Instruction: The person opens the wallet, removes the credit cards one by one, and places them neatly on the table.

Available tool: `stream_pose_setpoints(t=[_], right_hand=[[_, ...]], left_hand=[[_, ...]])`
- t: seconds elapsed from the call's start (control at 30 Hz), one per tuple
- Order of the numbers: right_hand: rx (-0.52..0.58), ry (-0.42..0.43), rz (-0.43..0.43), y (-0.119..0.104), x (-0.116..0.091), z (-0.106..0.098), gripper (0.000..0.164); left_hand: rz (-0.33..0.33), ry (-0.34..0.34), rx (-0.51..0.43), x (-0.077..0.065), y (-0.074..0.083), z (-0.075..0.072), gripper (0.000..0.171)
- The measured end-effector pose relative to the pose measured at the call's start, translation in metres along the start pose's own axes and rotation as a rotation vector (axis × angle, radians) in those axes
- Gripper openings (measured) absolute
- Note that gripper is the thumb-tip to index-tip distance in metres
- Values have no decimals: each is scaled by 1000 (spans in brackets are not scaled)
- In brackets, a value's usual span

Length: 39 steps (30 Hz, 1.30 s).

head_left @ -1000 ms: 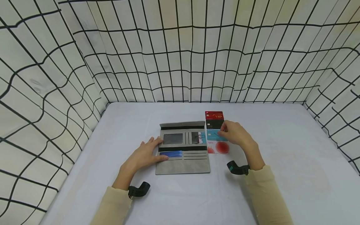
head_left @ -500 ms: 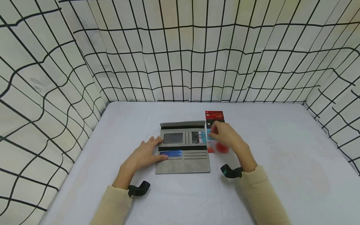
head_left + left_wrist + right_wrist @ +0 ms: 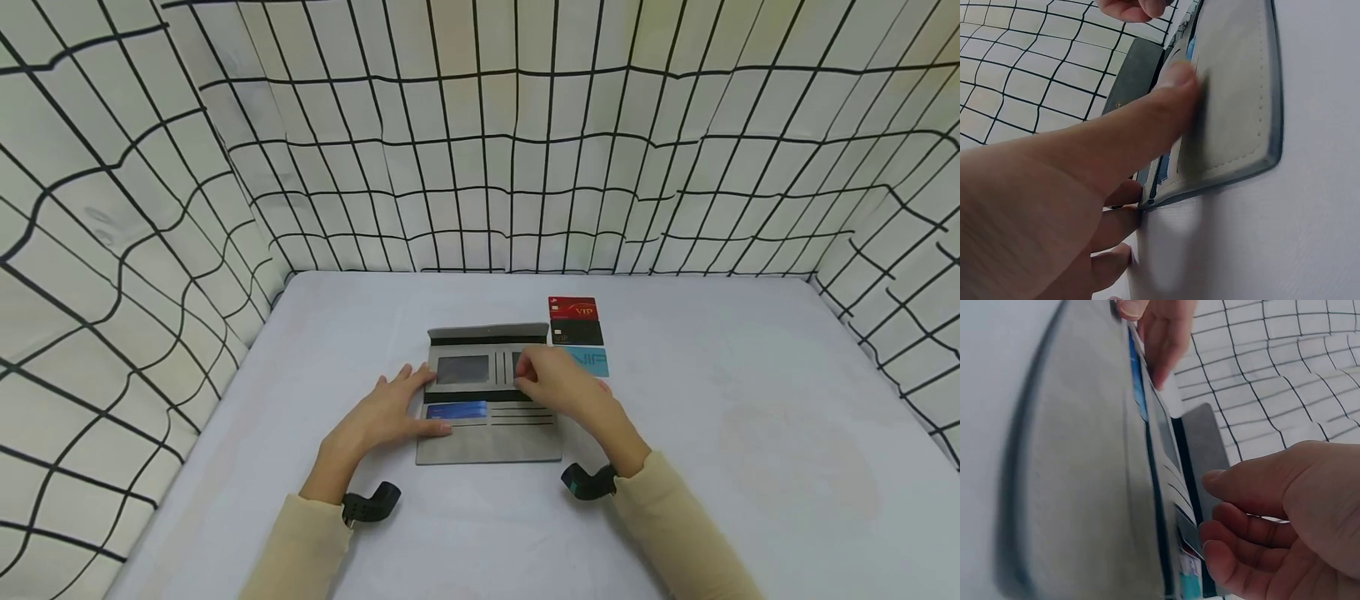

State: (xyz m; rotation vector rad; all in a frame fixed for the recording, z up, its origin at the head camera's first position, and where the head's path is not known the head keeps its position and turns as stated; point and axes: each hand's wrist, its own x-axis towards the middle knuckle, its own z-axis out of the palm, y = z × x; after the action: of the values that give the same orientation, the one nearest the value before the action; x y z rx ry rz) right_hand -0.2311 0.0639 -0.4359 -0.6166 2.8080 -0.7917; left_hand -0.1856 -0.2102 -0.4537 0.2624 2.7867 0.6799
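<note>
A grey wallet (image 3: 480, 450) lies unfolded on the white table. My left hand (image 3: 386, 408) rests on its left side, the thumb over the lower panel and the other fingers along the edge. A blue card (image 3: 456, 410) sits in a slot beside that thumb. My right hand (image 3: 566, 383) is over the wallet's upper right slots, fingers loosely bent. In the right wrist view the thumb stands apart from the fingers with nothing between them. Close to those fingertips, a dark card (image 3: 1187, 531) and a teal-edged card (image 3: 1190, 584) stick out of slots.
Right of the wallet, a red VIP card (image 3: 573, 308), a black card (image 3: 576, 332) and a light blue card (image 3: 591, 361) lie in a column. My right hand covers the spot below them. White walls with a black grid (image 3: 480, 167) enclose the table's back and sides.
My right hand has moved left and slightly down, from over the loose cards onto the wallet's upper right slots. The light blue card shows more now. My left hand has stayed in place.
</note>
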Motion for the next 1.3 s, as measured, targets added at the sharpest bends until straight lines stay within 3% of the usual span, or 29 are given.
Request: stream_pose_setpoints(t=[0.3,0.83,1.3], right_hand=[[33,-57,-106,-16,-3,25,12],[-56,-63,-222,-28,-6,39,7],[-117,-40,-217,-33,-9,43,9]], left_hand=[[-14,-61,-21,1,1,-1,115],[11,-76,-8,1,1,-4,116],[20,-69,-6,0,0,-4,116]])
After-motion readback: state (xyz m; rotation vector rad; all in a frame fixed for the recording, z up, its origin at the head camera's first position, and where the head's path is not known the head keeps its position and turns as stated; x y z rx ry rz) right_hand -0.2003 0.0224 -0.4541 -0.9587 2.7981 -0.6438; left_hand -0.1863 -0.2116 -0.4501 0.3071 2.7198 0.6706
